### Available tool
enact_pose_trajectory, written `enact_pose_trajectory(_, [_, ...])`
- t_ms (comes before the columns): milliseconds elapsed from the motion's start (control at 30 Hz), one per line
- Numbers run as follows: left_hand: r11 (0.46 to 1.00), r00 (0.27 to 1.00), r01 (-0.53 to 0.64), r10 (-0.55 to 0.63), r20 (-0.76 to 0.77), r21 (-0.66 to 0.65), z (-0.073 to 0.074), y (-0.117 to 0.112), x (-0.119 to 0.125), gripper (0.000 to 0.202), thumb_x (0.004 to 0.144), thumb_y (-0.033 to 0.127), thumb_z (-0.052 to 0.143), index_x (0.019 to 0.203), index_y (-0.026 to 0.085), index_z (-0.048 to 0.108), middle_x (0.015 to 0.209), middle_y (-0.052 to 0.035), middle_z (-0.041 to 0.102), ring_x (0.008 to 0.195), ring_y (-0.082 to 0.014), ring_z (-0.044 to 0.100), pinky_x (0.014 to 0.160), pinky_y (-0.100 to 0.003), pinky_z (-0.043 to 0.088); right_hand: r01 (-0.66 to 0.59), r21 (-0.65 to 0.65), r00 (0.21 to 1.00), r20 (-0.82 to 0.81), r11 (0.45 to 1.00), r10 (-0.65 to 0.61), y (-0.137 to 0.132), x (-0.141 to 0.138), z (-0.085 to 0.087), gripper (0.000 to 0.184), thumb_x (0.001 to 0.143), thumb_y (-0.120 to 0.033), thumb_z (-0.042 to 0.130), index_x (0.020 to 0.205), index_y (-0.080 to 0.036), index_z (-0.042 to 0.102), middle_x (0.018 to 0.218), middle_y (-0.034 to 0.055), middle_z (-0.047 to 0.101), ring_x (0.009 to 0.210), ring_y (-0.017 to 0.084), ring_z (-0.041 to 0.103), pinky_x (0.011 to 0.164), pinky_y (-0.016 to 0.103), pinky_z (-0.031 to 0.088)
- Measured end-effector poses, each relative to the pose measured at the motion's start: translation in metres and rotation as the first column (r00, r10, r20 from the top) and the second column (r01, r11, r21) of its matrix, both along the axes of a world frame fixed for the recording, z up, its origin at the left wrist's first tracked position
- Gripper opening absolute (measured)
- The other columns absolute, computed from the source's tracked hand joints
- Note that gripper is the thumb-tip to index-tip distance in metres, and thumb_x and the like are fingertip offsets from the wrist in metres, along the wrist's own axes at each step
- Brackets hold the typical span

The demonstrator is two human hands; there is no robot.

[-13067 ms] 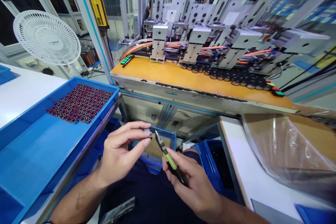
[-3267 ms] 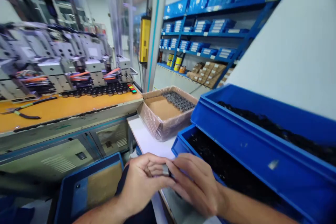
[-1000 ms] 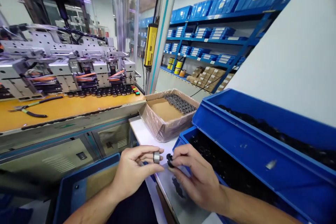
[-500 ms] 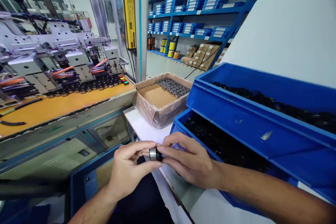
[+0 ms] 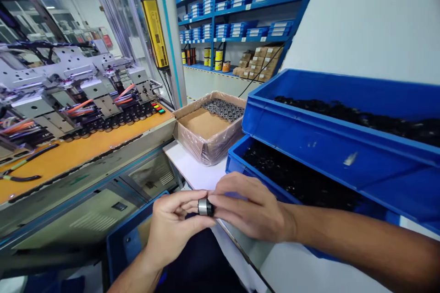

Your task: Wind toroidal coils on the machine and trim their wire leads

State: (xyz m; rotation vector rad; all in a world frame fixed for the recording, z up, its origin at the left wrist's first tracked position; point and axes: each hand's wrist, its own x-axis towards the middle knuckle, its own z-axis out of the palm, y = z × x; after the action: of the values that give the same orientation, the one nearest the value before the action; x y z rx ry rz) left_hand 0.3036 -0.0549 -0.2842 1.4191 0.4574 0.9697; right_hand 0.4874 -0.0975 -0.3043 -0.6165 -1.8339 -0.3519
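Note:
A small stator core, a silver metal ring with black plastic at its ends, sits between my two hands. My left hand grips it from the left, thumb below and fingers above. From the other side, my right hand presses its fingertips on the black right end, partly covering it. Beyond my hands a plastic-lined carton holds rows of metal cores on one side and bare cardboard on the other. To the right, a lower blue bin and an upper blue bin contain many black plastic parts.
A machine with a row of cores along its front stands on the orange bench at left, where pliers lie. The white table bears the carton. Blue shelving with boxes rises behind.
My view has turned slightly, shifting the shelving leftward. Both hands still hold the core, which has rotated a little, so a dark edge now shows on its left side too.

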Motion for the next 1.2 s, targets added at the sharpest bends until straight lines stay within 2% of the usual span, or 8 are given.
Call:
enact_pose_trajectory(333, [0.992, 0.989, -0.109, 0.115, 0.091, -0.065, -0.011, -0.018, 0.012, 0.042, 0.059, -0.002, 0.084, 0.089, 0.027, 0.078, 0.096, 0.0, 0.081, 0.087, -0.0154, 0.077, 0.08, -0.018, 0.061, 0.018, 0.106, 0.987, 0.158, 0.994, -0.035, 0.0, 0.005, -0.002, 0.026, 0.092, -0.014, 0.059, 0.115, 0.0, 0.058, 0.087, 0.0142, 0.062, 0.083, 0.023, 0.062, 0.063, 0.035, 0.058])
enact_pose_trajectory(433, [0.983, 0.986, -0.151, 0.144, 0.079, 0.104, -0.008, -0.015, 0.009, 0.048, 0.059, 0.003, 0.087, 0.098, 0.028, 0.077, 0.1, -0.0009, 0.08, 0.089, -0.0153, 0.076, 0.081, -0.019, 0.061, 0.004, 0.042, 0.989, 0.15, 0.999, -0.011, -0.002, 0.005, -0.002, 0.03, 0.09, -0.009, 0.058, 0.12, -0.002, 0.056, 0.092, 0.015, 0.064, 0.089, 0.023, 0.063, 0.07, 0.037, 0.06])
enact_pose_trajectory(567, [0.758, 0.971, -0.184, 0.238, -0.003, 0.626, 0.0, -0.004, -0.004, 0.038, 0.064, 0.007, 0.086, 0.099, 0.019, 0.078, 0.089, -0.0056, 0.079, 0.077, -0.0134, 0.074, 0.073, -0.016, 0.06, -0.04, -0.113, 0.995, 0.084, 0.993, 0.049, -0.007, 0.002, 0.002, 0.033, 0.091, -0.004, 0.054, 0.124, -0.007, 0.055, 0.1, 0.0147, 0.064, 0.095, 0.021, 0.063, 0.077, 0.036, 0.061])
enact_pose_trajectory(667, [0.636, 0.951, -0.224, 0.31, 0.021, 0.739, 0.0, -0.003, -0.008, 0.032, 0.068, 0.007, 0.083, 0.097, 0.017, 0.078, 0.081, -0.0057, 0.078, 0.069, -0.0124, 0.073, 0.067, -0.017, 0.059, -0.085, -0.185, 0.993, 0.062, 0.979, 0.097, -0.008, 0.0, 0.004, 0.033, 0.091, -0.002, 0.054, 0.124, -0.006, 0.055, 0.099, 0.0147, 0.064, 0.093, 0.02, 0.062, 0.077, 0.035, 0.061])
enact_pose_trajectory(767, [0.757, 0.944, -0.272, 0.33, 0.012, 0.594, -0.007, -0.006, -0.003, 0.029, 0.071, 0.009, 0.082, 0.097, 0.02, 0.078, 0.085, -0.0053, 0.078, 0.074, -0.013, 0.073, 0.069, -0.018, 0.058, -0.061, -0.17, 0.995, 0.067, 0.984, 0.073, -0.005, 0.0, 0.003, 0.033, 0.089, -0.002, 0.054, 0.121, -0.005, 0.057, 0.099, 0.0152, 0.064, 0.093, 0.021, 0.062, 0.077, 0.036, 0.061])
enact_pose_trajectory(900, [0.985, 0.987, -0.152, 0.148, 0.059, 0.077, -0.017, -0.003, 0.009, 0.025, 0.067, 0.017, 0.086, 0.091, 0.022, 0.078, 0.098, -0.0067, 0.076, 0.09, -0.0165, 0.071, 0.077, -0.021, 0.057, 0.008, -0.041, 0.994, 0.105, 0.999, -0.004, 0.0, 0.0, 0.0, 0.029, 0.086, -0.002, 0.058, 0.115, -0.003, 0.059, 0.098, 0.0157, 0.063, 0.093, 0.023, 0.062, 0.077, 0.039, 0.06])
enact_pose_trajectory(1067, [0.914, 0.963, 0.22, -0.146, 0.228, -0.34, -0.027, 0.006, 0.016, 0.036, 0.073, 0.04, 0.082, 0.104, 0.023, 0.075, 0.082, -0.0047, 0.075, 0.075, -0.0132, 0.069, 0.074, -0.023, 0.054, -0.019, -0.118, 1.0, -0.014, 0.993, 0.018, 0.005, 0.0, 0.002, 0.025, 0.089, -0.007, 0.063, 0.113, -0.008, 0.06, 0.098, 0.0132, 0.063, 0.094, 0.022, 0.061, 0.08, 0.039, 0.058])
enact_pose_trajectory(1200, [0.974, 0.988, 0.119, -0.098, 0.115, -0.195, -0.03, 0.01, 0.009, 0.035, 0.083, 0.043, 0.071, 0.113, 0.026, 0.071, 0.093, -0.0066, 0.075, 0.085, -0.0161, 0.069, 0.077, -0.026, 0.054, -0.044, -0.146, 0.999, -0.011, 0.988, 0.043, 0.005, 0.001, 0.004, 0.021, 0.089, -0.006, 0.062, 0.11, -0.008, 0.062, 0.095, 0.0126, 0.065, 0.092, 0.021, 0.061, 0.08, 0.037, 0.057])
